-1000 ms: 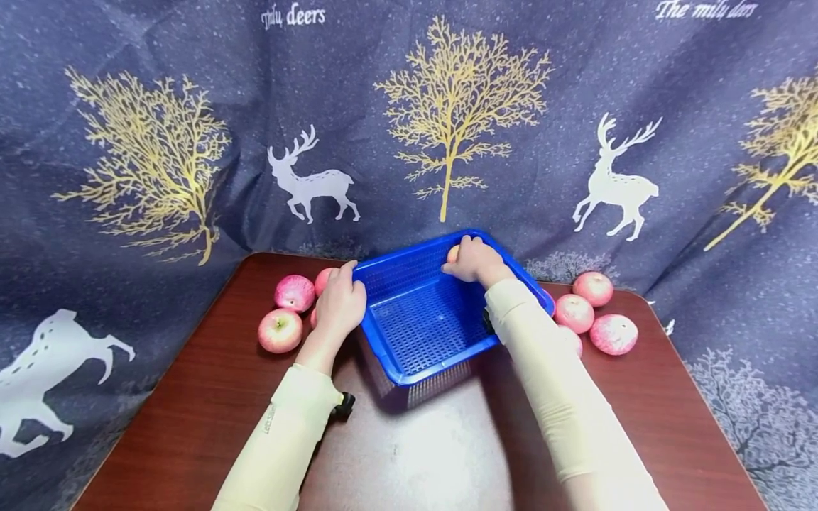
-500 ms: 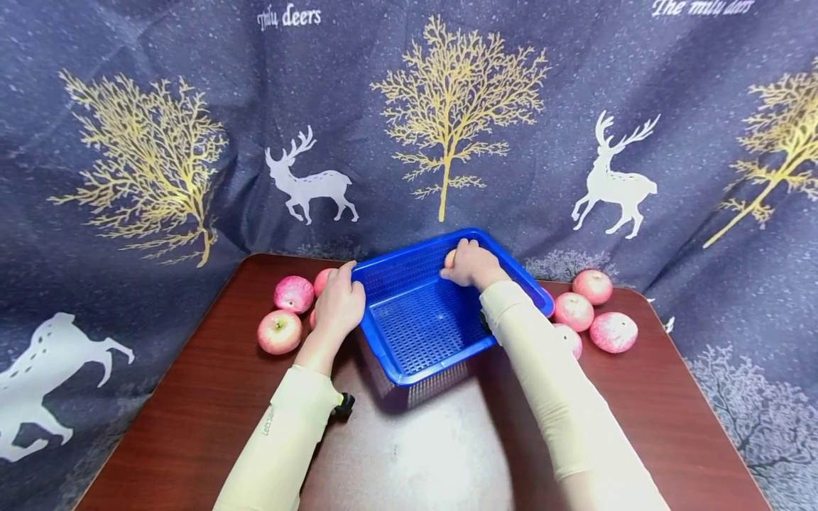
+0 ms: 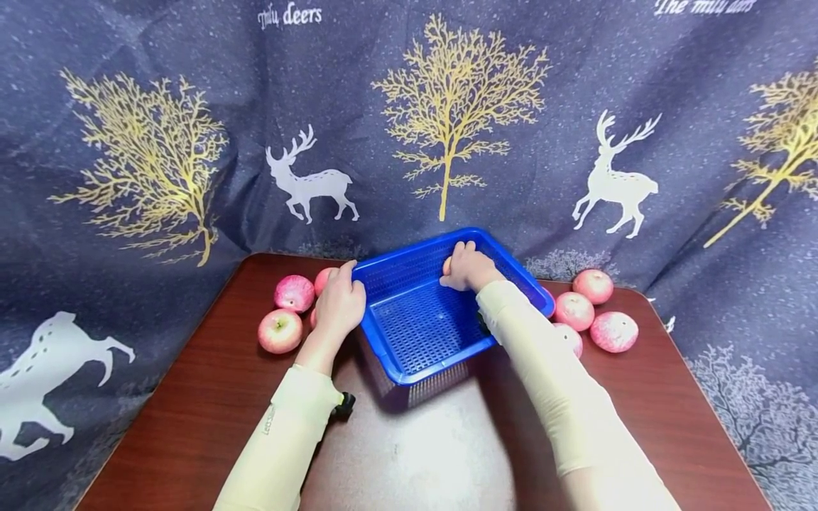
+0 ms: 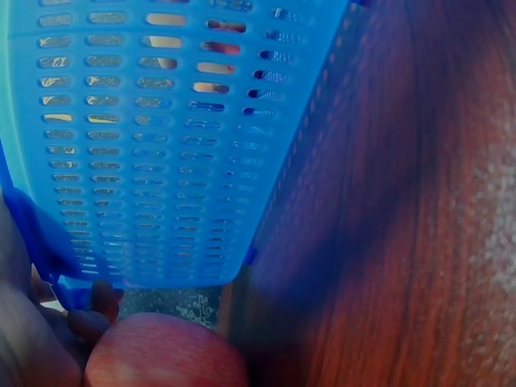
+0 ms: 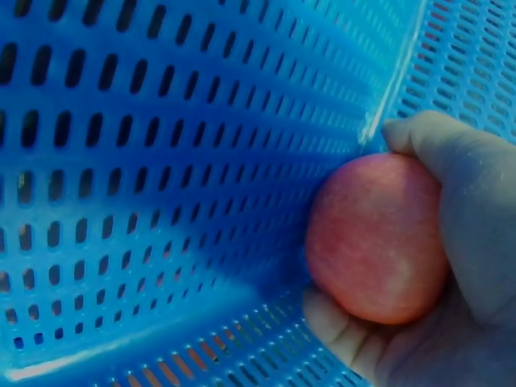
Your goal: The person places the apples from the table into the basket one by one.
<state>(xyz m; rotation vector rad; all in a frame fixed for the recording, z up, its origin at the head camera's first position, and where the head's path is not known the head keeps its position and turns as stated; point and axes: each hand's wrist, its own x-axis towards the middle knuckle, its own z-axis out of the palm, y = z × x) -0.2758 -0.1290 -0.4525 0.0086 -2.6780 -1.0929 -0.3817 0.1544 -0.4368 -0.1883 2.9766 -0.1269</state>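
A blue perforated plastic basket sits on the table, slightly turned. At its left rim my left hand grips the edge; the left wrist view shows fingertips curled under the rim, close to a red apple. Inside the basket, by the far right corner, my right hand holds an apple with thumb and fingers wrapped round it. Only a sliver of that apple shows in the head view. The basket floor below it is bare mesh.
Several apples lie left of the basket, some partly behind the left hand. More apples are grouped on the right, near the right sleeve. A dark printed cloth hangs behind the brown table.
My right hand has moved slightly lower into the basket with the apple. The left hand stays on the rim, and the basket has not visibly moved.
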